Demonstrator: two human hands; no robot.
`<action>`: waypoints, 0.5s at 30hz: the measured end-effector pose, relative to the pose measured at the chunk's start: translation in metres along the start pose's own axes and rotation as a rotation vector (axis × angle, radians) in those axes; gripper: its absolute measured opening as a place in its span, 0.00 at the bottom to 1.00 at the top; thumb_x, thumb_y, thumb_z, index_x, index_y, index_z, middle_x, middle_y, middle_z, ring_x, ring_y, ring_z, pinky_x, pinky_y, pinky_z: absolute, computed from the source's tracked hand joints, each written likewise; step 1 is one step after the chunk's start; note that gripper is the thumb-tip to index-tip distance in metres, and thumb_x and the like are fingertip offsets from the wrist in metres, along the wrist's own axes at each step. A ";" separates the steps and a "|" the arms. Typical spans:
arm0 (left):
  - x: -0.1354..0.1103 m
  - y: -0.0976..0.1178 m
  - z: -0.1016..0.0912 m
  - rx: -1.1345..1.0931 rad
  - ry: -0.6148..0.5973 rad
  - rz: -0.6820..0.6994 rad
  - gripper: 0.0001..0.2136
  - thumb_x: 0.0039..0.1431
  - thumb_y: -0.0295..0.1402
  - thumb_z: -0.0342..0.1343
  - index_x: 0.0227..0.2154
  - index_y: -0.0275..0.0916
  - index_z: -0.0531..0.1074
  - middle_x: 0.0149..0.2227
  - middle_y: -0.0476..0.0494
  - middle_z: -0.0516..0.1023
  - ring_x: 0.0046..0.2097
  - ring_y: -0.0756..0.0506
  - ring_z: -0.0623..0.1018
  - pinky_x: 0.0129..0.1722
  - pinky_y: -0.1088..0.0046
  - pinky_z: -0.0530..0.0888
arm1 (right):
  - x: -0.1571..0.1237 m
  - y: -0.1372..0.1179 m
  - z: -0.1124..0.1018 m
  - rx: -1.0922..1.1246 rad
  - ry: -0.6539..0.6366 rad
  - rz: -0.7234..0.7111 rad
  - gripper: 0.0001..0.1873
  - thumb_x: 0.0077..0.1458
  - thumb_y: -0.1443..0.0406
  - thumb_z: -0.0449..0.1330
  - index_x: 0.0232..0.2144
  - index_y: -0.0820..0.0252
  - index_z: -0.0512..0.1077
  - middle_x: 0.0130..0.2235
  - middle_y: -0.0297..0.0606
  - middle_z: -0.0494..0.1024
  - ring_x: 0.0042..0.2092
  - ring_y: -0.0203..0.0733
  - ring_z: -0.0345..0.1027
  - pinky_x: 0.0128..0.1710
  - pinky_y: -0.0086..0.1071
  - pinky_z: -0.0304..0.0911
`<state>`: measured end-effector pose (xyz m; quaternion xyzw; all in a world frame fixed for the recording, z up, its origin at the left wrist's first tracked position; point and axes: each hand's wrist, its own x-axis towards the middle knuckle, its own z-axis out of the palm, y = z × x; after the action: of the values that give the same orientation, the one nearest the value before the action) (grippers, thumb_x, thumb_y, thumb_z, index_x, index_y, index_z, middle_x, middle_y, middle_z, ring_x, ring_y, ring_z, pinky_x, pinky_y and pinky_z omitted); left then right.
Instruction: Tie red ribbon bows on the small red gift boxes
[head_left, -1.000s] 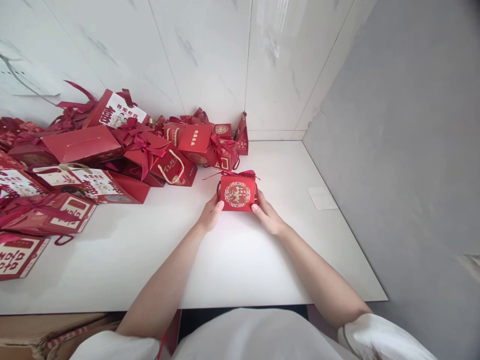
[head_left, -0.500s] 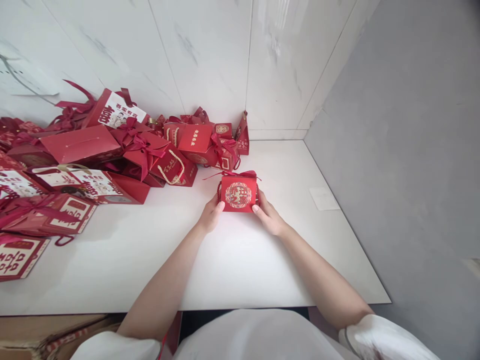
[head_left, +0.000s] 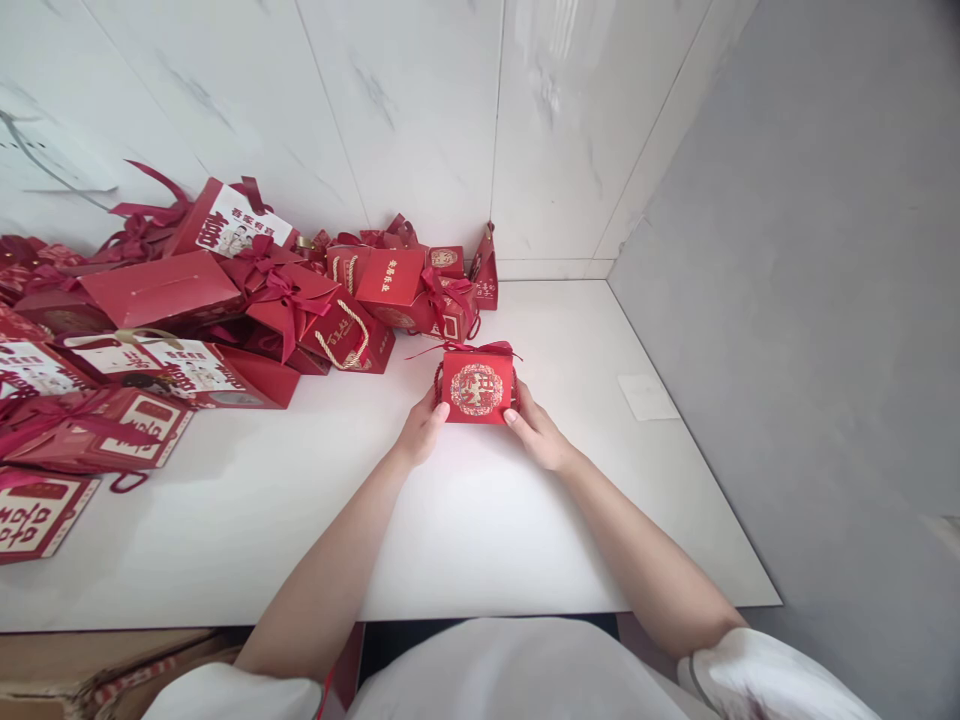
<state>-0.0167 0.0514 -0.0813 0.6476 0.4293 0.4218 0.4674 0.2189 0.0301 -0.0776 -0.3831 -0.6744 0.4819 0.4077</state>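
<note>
Red gift box (head_left: 477, 388) upright on desk (head_left: 465, 520), mid-desk toward far edge, gold emblem facing us. We judge it assembled: flaps shut, ribbon bow (head_left: 465, 348) on top, nothing loose showing. Pile of red boxes (head_left: 225, 300) along far-left edge, just apart. Our left hand (head_left: 422, 430) cups left side, our right hand (head_left: 536, 432) right side, fingers curled, gripping box between them. Forearms angle inward, wrists low over desk.

Gift box (head_left: 478, 386) stands on the bench (head_left: 480, 540); pile of gift boxes (head_left: 187, 320) at its ten o'clock, paper slip (head_left: 645, 397) at three.
</note>
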 end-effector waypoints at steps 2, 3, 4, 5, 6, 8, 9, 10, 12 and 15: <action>0.000 -0.001 0.000 0.004 0.002 0.003 0.38 0.61 0.59 0.46 0.65 0.36 0.61 0.65 0.38 0.67 0.67 0.34 0.65 0.67 0.57 0.63 | 0.000 0.000 0.000 0.001 0.004 -0.001 0.41 0.66 0.46 0.49 0.72 0.55 0.40 0.65 0.48 0.65 0.64 0.55 0.63 0.61 0.48 0.62; 0.000 -0.001 -0.001 0.007 0.003 0.006 0.38 0.61 0.59 0.46 0.65 0.36 0.62 0.65 0.38 0.67 0.67 0.34 0.66 0.67 0.57 0.63 | 0.000 0.000 0.001 0.000 0.005 -0.002 0.41 0.66 0.46 0.49 0.72 0.54 0.40 0.65 0.48 0.65 0.64 0.55 0.63 0.61 0.48 0.62; 0.000 -0.002 -0.001 0.009 0.004 0.009 0.37 0.61 0.58 0.46 0.65 0.36 0.62 0.65 0.37 0.67 0.67 0.34 0.66 0.67 0.58 0.63 | 0.000 0.000 0.001 0.000 0.006 -0.002 0.41 0.66 0.46 0.49 0.72 0.54 0.40 0.66 0.48 0.65 0.63 0.55 0.63 0.61 0.48 0.62; 0.000 -0.002 -0.001 0.009 0.003 0.014 0.37 0.62 0.58 0.46 0.65 0.35 0.62 0.65 0.37 0.67 0.67 0.34 0.66 0.67 0.58 0.63 | 0.000 0.000 0.001 0.000 0.005 -0.001 0.41 0.67 0.46 0.49 0.72 0.54 0.40 0.66 0.48 0.65 0.63 0.55 0.63 0.61 0.48 0.62; 0.000 -0.003 -0.001 0.008 0.002 0.019 0.37 0.62 0.57 0.46 0.65 0.35 0.62 0.65 0.37 0.67 0.67 0.34 0.66 0.67 0.58 0.63 | 0.000 0.000 0.001 0.000 0.005 -0.001 0.40 0.67 0.46 0.49 0.71 0.54 0.40 0.66 0.48 0.65 0.63 0.55 0.64 0.61 0.48 0.62; 0.000 -0.003 -0.001 0.005 -0.002 0.025 0.36 0.63 0.57 0.46 0.65 0.35 0.61 0.66 0.37 0.66 0.67 0.34 0.66 0.67 0.58 0.63 | 0.000 -0.001 0.000 0.003 0.001 0.000 0.40 0.67 0.46 0.50 0.71 0.55 0.41 0.66 0.48 0.65 0.63 0.55 0.64 0.61 0.48 0.62; 0.000 -0.003 -0.001 0.003 -0.003 0.027 0.36 0.63 0.57 0.46 0.65 0.35 0.61 0.66 0.37 0.66 0.67 0.34 0.65 0.67 0.58 0.62 | 0.000 -0.001 0.000 0.004 -0.002 0.002 0.40 0.67 0.46 0.50 0.71 0.55 0.41 0.66 0.48 0.65 0.63 0.55 0.64 0.61 0.48 0.62; 0.001 -0.003 -0.001 0.003 -0.004 0.026 0.36 0.63 0.57 0.46 0.65 0.35 0.61 0.66 0.37 0.66 0.67 0.34 0.65 0.67 0.58 0.62 | 0.000 -0.001 0.000 0.005 -0.003 0.004 0.40 0.67 0.46 0.50 0.71 0.55 0.41 0.66 0.49 0.65 0.63 0.55 0.64 0.61 0.48 0.62; 0.001 -0.002 -0.001 0.003 -0.003 0.022 0.37 0.62 0.57 0.46 0.65 0.36 0.61 0.66 0.37 0.66 0.67 0.34 0.65 0.67 0.58 0.62 | 0.000 -0.001 0.000 0.006 -0.003 0.007 0.40 0.67 0.46 0.50 0.71 0.56 0.43 0.65 0.49 0.65 0.64 0.54 0.63 0.61 0.48 0.62; 0.001 -0.001 -0.001 0.003 0.002 0.020 0.37 0.61 0.59 0.47 0.65 0.36 0.62 0.65 0.38 0.67 0.67 0.34 0.65 0.67 0.58 0.63 | 0.000 0.000 -0.001 0.003 -0.002 0.009 0.39 0.66 0.46 0.50 0.70 0.56 0.45 0.65 0.49 0.65 0.64 0.54 0.63 0.62 0.48 0.62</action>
<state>-0.0174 0.0526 -0.0823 0.6523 0.4239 0.4264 0.4616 0.2196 0.0302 -0.0771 -0.3850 -0.6723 0.4852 0.4054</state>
